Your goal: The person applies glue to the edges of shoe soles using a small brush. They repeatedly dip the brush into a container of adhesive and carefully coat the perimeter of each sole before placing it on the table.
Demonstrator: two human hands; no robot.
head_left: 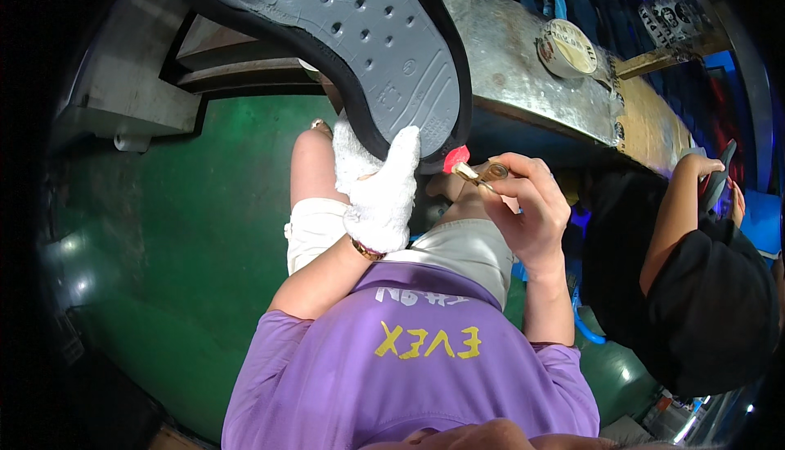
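Note:
A big grey shoe sole (pixel 327 29) with a raised black rim and small holes fills the top of the view. In a white knit glove, my left hand (pixel 383 192) grips its near end, thumb on the grey face and fingers behind the rim. Just right of that end, my bare right hand (pixel 531 204) pinches a small brass-coloured metal tool (pixel 482 174). Its bright pink-red tip (pixel 456 158) is at the sole's black edge; whether it touches I cannot tell. My fingertips partly hide the tool.
Beyond the sole runs a worn metal bench (pixel 507 65), bearing a round tub (pixel 570 47) of pale stuff and a brown cardboard piece (pixel 646 135). At the right, a person in black (pixel 695 294) holds a dark sole (pixel 719 173). A grey cabinet (pixel 131 57) stands far left.

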